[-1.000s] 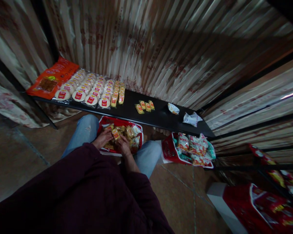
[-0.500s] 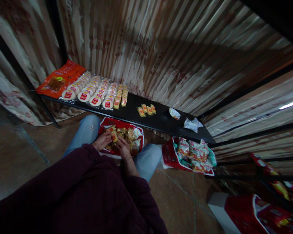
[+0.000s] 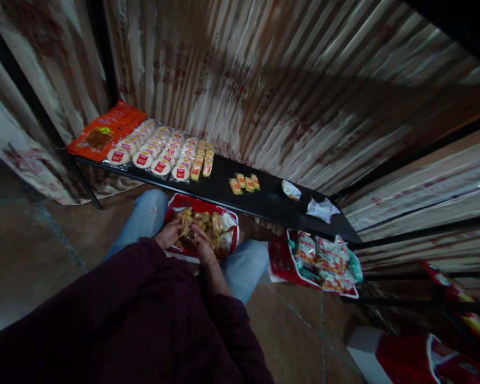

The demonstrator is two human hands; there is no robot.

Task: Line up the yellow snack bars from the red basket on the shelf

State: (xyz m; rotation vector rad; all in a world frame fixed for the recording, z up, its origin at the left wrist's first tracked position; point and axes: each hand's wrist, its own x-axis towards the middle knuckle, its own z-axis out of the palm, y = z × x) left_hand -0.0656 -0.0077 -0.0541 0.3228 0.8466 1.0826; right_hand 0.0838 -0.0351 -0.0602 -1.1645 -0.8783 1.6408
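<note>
- We see our left hand [image 3: 168, 233] and right hand [image 3: 202, 245] down in a red box [image 3: 176, 201] of small yellow snack packets [image 3: 208, 223] between our knees.
- Both hands rest on the packets; whether the fingers grip one is too dim to tell.
- On the black shelf [image 3: 264, 201] lie rows of round wrapped cakes [image 3: 160, 152], an orange bag [image 3: 106, 129] and three yellow packets [image 3: 245, 183].
- A second red box [image 3: 278, 258] sits to our right.

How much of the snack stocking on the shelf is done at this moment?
Done: rows of round packs and three yellow packs lie on the shelf. In hand: both hands, left and right, dig in the red box. Left: its remaining packs.
</note>
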